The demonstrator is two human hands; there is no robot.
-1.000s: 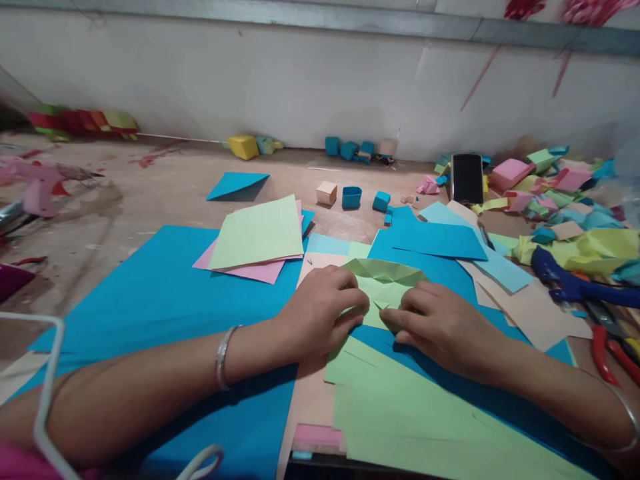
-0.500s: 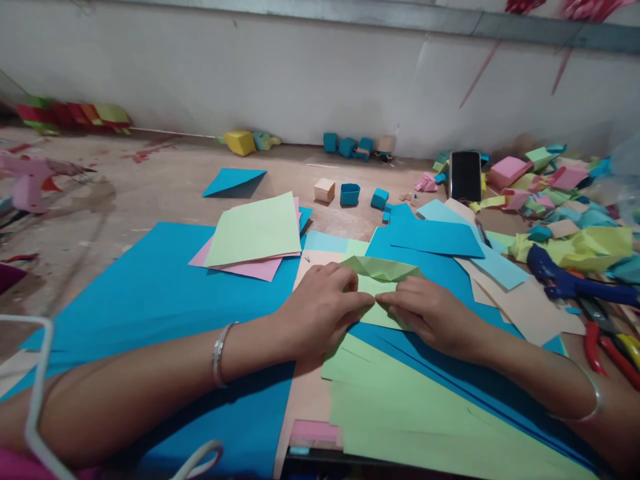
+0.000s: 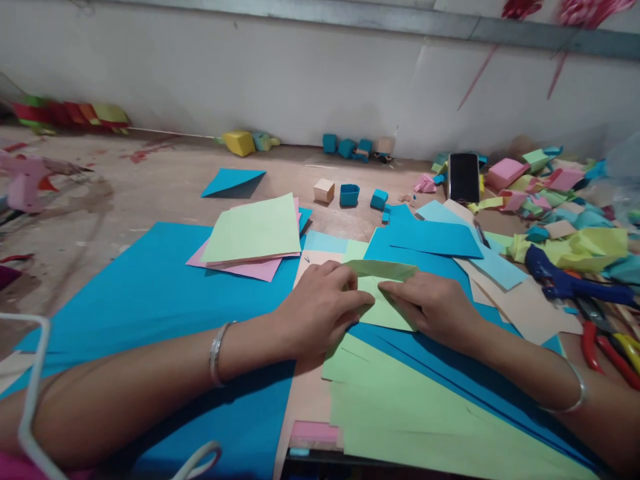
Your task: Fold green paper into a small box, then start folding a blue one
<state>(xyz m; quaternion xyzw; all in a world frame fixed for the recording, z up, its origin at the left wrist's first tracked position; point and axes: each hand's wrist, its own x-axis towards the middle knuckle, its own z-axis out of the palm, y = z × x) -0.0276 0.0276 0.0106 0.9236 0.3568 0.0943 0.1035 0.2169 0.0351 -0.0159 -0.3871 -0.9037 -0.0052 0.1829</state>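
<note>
I locate the folded light-green sheet (image 3: 384, 311) on the blue paper (image 3: 425, 351), just beyond the pale-green stack (image 3: 420, 408); its far edge stands raised. Left hand (image 3: 316, 310): fingers partly curled at the sheet's left side, one fingertip resting on it; I cannot tell whether it grips. Right hand (image 3: 445, 308): one finger extended onto the sheet, the others bent; grip likewise unconfirmed in my view

Paper (image 3: 383, 310) between hands (image 3: 320, 310) (image 3: 443, 303), phone (image 3: 463, 177) behind to right, glue gun (image 3: 25, 181) far left
</note>
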